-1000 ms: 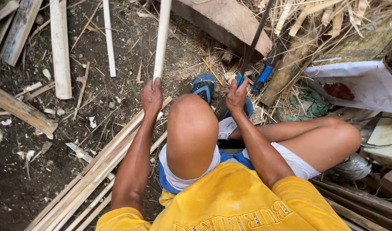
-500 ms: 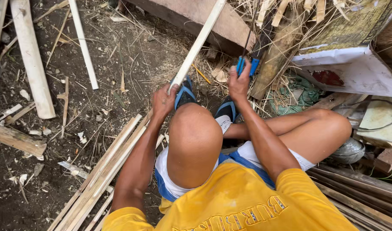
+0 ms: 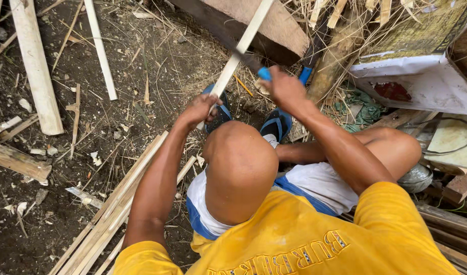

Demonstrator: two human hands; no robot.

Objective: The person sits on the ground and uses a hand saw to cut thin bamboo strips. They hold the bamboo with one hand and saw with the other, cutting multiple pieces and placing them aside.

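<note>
My left hand (image 3: 200,109) grips the lower end of a long pale wooden strip (image 3: 243,43) that slants up to the right, just above my raised knee (image 3: 238,168). My right hand (image 3: 284,89) holds a knife by its blue handle (image 3: 264,74). The knife's dark blade (image 3: 246,57) lies against the strip a little above my left hand. Both feet, in blue sandals (image 3: 278,123), rest on the dirt below the hands.
A bundle of split pale strips (image 3: 116,203) lies on the dirt at lower left. Planks (image 3: 35,66) and a thin slat (image 3: 101,51) lie at upper left. A thick timber block (image 3: 279,28), dry straw and a white board (image 3: 421,84) crowd the upper right.
The strip has tilted from nearly upright to leaning right. My right hand has moved left with the knife and set the blade against the strip.
</note>
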